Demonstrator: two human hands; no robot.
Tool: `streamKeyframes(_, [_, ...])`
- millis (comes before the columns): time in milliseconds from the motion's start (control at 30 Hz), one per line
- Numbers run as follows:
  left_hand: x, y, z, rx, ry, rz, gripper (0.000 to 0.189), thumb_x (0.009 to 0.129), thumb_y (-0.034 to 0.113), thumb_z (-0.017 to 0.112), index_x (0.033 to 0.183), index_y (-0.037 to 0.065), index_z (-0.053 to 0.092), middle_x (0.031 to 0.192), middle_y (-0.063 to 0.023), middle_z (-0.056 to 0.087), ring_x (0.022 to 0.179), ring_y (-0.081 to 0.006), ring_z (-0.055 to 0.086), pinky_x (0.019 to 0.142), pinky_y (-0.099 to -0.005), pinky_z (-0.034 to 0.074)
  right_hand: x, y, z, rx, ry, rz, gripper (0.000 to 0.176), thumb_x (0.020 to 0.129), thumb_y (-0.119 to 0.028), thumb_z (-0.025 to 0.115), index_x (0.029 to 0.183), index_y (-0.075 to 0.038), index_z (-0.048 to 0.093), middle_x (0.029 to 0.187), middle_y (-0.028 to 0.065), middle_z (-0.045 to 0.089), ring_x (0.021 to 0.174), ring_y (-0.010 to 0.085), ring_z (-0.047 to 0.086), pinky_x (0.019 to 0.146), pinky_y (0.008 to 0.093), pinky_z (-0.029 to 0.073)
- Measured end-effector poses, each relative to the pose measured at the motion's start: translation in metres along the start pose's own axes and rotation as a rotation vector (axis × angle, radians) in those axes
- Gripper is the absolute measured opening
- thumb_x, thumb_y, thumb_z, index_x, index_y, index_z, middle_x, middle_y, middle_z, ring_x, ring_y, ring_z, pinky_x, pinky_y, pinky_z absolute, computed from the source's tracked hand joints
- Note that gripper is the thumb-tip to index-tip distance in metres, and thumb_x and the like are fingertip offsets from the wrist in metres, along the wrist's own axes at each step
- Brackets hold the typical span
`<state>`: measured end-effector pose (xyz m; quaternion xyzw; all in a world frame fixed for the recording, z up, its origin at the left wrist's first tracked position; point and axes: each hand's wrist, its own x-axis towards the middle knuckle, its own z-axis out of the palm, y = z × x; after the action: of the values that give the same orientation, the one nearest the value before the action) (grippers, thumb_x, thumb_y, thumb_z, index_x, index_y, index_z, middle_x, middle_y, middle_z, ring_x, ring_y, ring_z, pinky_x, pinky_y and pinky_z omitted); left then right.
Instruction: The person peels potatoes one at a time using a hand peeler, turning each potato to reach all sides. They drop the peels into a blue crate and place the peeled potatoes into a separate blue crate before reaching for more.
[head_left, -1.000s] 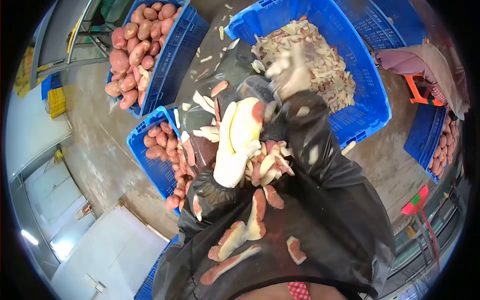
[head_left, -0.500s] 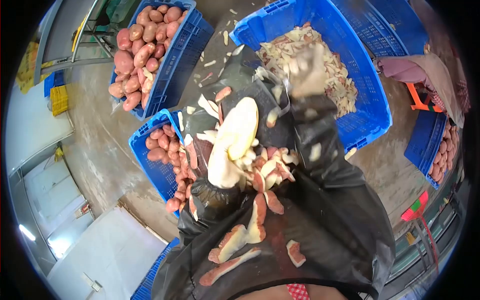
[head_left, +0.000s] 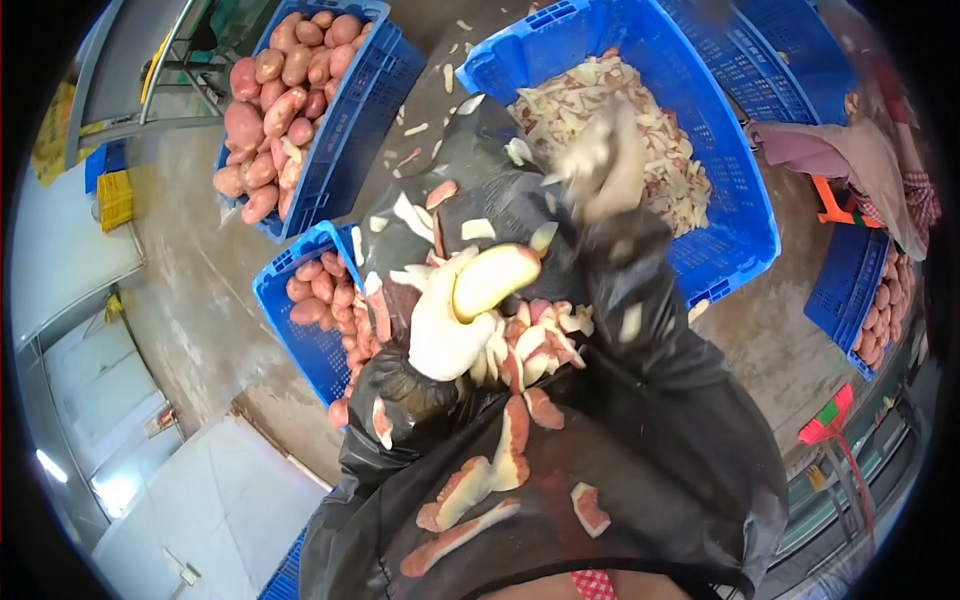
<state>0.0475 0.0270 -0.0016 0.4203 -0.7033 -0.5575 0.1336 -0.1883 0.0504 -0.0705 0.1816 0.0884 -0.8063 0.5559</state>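
Note:
My left hand [head_left: 440,318], in a white glove, grips a mostly peeled pale-yellow potato [head_left: 493,281] above my lap. Some reddish skin shows at the potato's far tip. Motion smears my right hand [head_left: 608,165], which is up and to the right, near the blue crate of peelings [head_left: 745,190]; its fingers and anything in them cannot be made out. Loose potato peels [head_left: 540,340] are heaped beside my left hand. More peel strips [head_left: 510,440] lie on my black apron [head_left: 640,480].
Unpeeled red potatoes fill a tall blue crate [head_left: 370,130] at upper left and part of a smaller blue crate [head_left: 300,345] beside my left arm. At right are another potato crate [head_left: 835,290], a red-green brush [head_left: 830,415] and a person's pink-and-beige clothing [head_left: 860,160]. Peel scraps dot the floor.
The potato in my left hand has turned from nearly upright to tilted rightward, and the hand has dropped slightly. My right hand remains blurred and has shifted slightly.

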Motion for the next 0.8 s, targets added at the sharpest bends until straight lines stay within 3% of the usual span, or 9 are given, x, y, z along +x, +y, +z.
streamKeyframes(33, [-0.002,-0.006,0.002,0.324,-0.051,0.079,0.048,0.069,0.011,0.066,0.113,0.004,0.048,0.101,-0.0158,0.056,0.091,-0.0306,0.059,0.08,-0.0352,0.048,-0.018,0.018,-0.005,0.258,-0.196,0.182,0.036,0.091,-0.045,0.044,0.076,-0.013,0.049,0.053,-0.0007,0.039,0.048,0.0186,0.045,0.049,0.0393,0.042])
streamKeyframes(67, [0.002,0.012,0.004,0.435,-0.106,-0.03,0.05,0.064,0.014,0.069,0.11,0.006,0.051,0.099,-0.0156,0.056,0.089,-0.0322,0.058,0.078,-0.0365,0.047,-0.027,0.03,0.006,-0.403,0.062,-0.09,0.034,0.09,-0.047,0.044,0.077,-0.016,0.049,0.054,-0.0014,0.04,0.048,0.0189,0.045,0.048,0.0395,0.041])
streamKeyframes(167, [0.004,0.007,0.015,0.259,-0.007,0.091,0.044,0.06,0.009,0.072,0.1,0.002,0.055,0.09,-0.0125,0.061,0.083,-0.0226,0.06,0.076,-0.0314,0.048,-0.018,-0.001,0.007,-0.251,0.457,-0.248,0.037,0.09,-0.05,0.042,0.075,-0.016,0.047,0.054,-0.0015,0.04,0.047,0.0193,0.045,0.048,0.0407,0.042])
streamKeyframes(233, [-0.004,-0.014,0.021,0.299,0.134,0.294,0.047,0.057,0.007,0.074,0.101,0.002,0.056,0.091,-0.0133,0.061,0.085,-0.024,0.06,0.077,-0.0328,0.047,-0.045,0.004,0.0,-0.148,-0.065,-0.137,0.038,0.09,-0.049,0.043,0.075,-0.015,0.046,0.053,-0.002,0.041,0.048,0.019,0.047,0.046,0.0394,0.042])
streamKeyframes(367, [-0.009,-0.035,0.029,0.247,0.256,0.458,0.056,0.049,0.002,0.077,0.101,0.0,0.055,0.095,-0.0148,0.058,0.088,-0.0278,0.056,0.088,-0.0392,0.039,-0.025,-0.003,-0.036,-0.202,0.3,-0.261,0.038,0.088,-0.047,0.049,0.072,-0.012,0.046,0.051,-0.0023,0.04,0.046,0.0178,0.046,0.048,0.0378,0.041])
streamKeyframes(467, [-0.007,-0.026,0.027,0.392,0.247,0.568,0.056,0.051,0.003,0.078,0.102,0.0,0.055,0.093,-0.0136,0.057,0.089,-0.0278,0.055,0.088,-0.04,0.039,-0.071,0.019,0.013,-0.156,0.018,-0.057,0.04,0.09,-0.044,0.046,0.068,-0.011,0.044,0.052,-0.0012,0.04,0.048,0.018,0.047,0.049,0.0394,0.044])
streamKeyframes(567, [-0.011,-0.045,0.028,0.195,0.185,0.367,0.053,0.062,-0.003,0.074,0.108,0.001,0.048,0.094,-0.0102,0.058,0.089,-0.0211,0.059,0.076,-0.033,0.05,-0.039,0.009,-0.011,-0.357,0.346,-0.306,0.038,0.092,-0.04,0.045,0.069,-0.009,0.045,0.051,-0.0015,0.037,0.046,0.0173,0.045,0.048,0.0355,0.043])
streamKeyframes(633, [-0.009,-0.042,0.036,-0.179,0.209,0.261,0.054,0.062,-0.005,0.073,0.108,0.003,0.046,0.097,-0.0087,0.057,0.089,-0.0186,0.06,0.07,-0.0274,0.051,-0.051,-0.001,-0.012,-0.132,-0.003,-0.253,0.038,0.092,-0.043,0.042,0.071,-0.012,0.046,0.051,-0.0025,0.038,0.047,0.0168,0.045,0.045,0.0316,0.038])
streamKeyframes(800, [-0.012,0.0,0.025,-0.452,0.074,-0.034,0.047,0.062,-0.006,0.069,0.104,0.004,0.049,0.097,-0.0063,0.055,0.089,-0.0144,0.054,0.08,-0.0273,0.046,-0.035,0.013,-0.005,-0.187,0.042,-0.233,0.043,0.091,-0.049,0.039,0.071,-0.013,0.049,0.051,-0.0021,0.041,0.046,0.017,0.045,0.041,0.0323,0.036])
